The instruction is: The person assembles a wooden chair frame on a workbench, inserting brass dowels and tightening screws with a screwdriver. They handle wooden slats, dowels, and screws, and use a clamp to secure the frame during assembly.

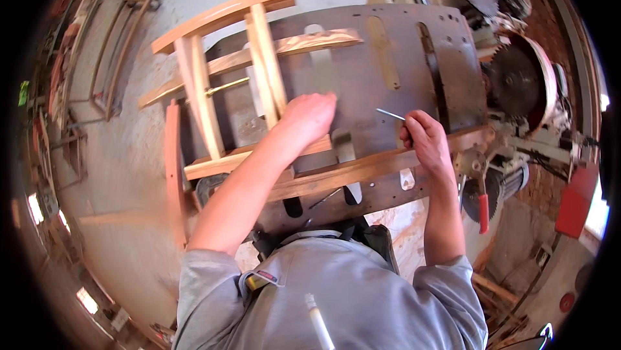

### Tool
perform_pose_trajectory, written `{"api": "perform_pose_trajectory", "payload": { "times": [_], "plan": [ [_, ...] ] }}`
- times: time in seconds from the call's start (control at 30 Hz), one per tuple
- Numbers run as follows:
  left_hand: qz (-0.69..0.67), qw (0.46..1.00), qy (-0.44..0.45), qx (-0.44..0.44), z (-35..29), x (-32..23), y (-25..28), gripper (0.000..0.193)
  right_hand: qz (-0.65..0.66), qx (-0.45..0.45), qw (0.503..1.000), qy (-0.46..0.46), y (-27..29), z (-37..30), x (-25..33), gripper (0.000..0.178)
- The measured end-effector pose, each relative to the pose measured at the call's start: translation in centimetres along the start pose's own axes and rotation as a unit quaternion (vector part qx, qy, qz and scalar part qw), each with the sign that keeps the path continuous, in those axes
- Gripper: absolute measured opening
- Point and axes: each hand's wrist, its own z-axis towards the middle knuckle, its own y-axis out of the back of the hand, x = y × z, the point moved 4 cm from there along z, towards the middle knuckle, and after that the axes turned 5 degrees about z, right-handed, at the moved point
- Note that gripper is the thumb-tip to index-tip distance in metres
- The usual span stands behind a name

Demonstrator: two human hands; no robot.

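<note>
My right hand (427, 140) pinches a thin silver metal rod (390, 114), which points left over the metal table. My left hand (312, 117) is closed, its fingers curled down beside the nearer crosspiece of a wooden frame (265, 59); what lies in it, if anything, is hidden. This frame has curved pale rails and two pairs of slats, and it rests on the table's left part. Between the slats runs a brass-coloured threaded rod (229, 86). A long brown wooden bar (352, 175) lies across the table under my right wrist.
The dark metal table (362, 72) has long slots. Toothed circular saw blades (511, 73) stand beyond its right end, near a red-handled lever (483, 213). A reddish curved wood piece (173, 162) stands off the left edge. A cigarette (318, 327) shows before my grey shirt.
</note>
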Motion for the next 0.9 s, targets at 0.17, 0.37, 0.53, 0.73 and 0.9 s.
{"api": "perform_pose_trajectory", "payload": {
  "times": [0.17, 0.37, 0.53, 0.73, 0.9],
  "plan": [
    [0.015, 0.999, -0.017, 0.024, 0.2, 0.5, -0.5, 0.015, 0.028, -0.005, 1.0, -0.008, 0.2, -1.4, -1.9, 0.021],
    [0.006, 0.999, -0.01, -0.035, -0.5, 0.8, -0.4, 0.014, 0.107, -0.013, 0.994, 0.0, -0.2, -2.6, -3.0, 0.015],
    [0.011, 0.998, -0.005, -0.069, -1.0, 1.0, -0.3, 0.013, 0.153, -0.002, 0.988, 0.004, -0.1, -2.9, -3.2, 0.01],
    [0.035, 0.991, 0.022, -0.125, -1.5, 1.3, -0.1, 0.013, 0.178, 0.004, 0.984, 0.012, -0.7, -3.6, -2.8, 0.005],
    [-0.085, 0.942, 0.12, -0.302, -10.9, 6.1, 5.5, 0.027, 0.17, -0.024, 0.985, 0.012, -0.2, -4.6, -1.8, 0.007]
  ]
}}
